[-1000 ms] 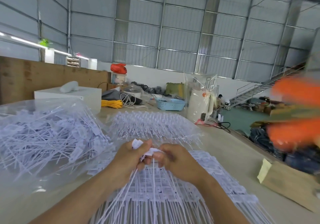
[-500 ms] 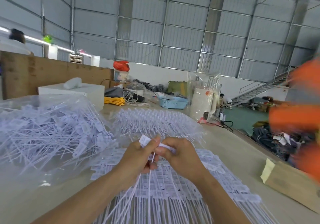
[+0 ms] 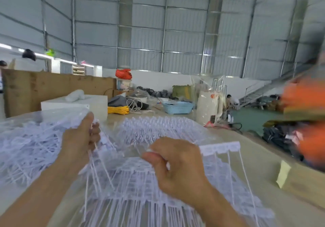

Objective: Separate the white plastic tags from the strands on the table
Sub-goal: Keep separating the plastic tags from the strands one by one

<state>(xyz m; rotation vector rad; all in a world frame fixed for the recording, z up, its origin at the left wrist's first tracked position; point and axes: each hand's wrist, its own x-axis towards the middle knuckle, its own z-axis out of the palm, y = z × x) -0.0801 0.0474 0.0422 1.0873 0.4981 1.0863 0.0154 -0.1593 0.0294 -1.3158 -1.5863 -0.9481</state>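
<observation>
While both hands work above the table (image 3: 249, 158), the left hand (image 3: 80, 141) is raised at the edge of a clear plastic bag (image 3: 29, 139) heaped with loose white tags, its fingers curled around a few thin white strands (image 3: 98, 158) that hang down from it. Well apart from it, the right hand (image 3: 177, 167) pinches the end of a row of joined white plastic tags (image 3: 219, 148), thumb pressed against curled fingers; 2 strands hang from that row's far end. Beneath the hands lies a spread of more tag sheets (image 3: 140, 182) with their strands running toward the camera, and another bristling batch (image 3: 158, 128) lies just behind. Farther back stand a white box (image 3: 84, 104), a coil of yellow cord (image 3: 118, 110), a blue basket (image 3: 177, 107) and a white wrapped appliance (image 3: 208, 108). A cardboard piece (image 3: 299, 182) lies at the table's right edge. A blurred orange shape (image 3: 306, 119) blocks the right side.
</observation>
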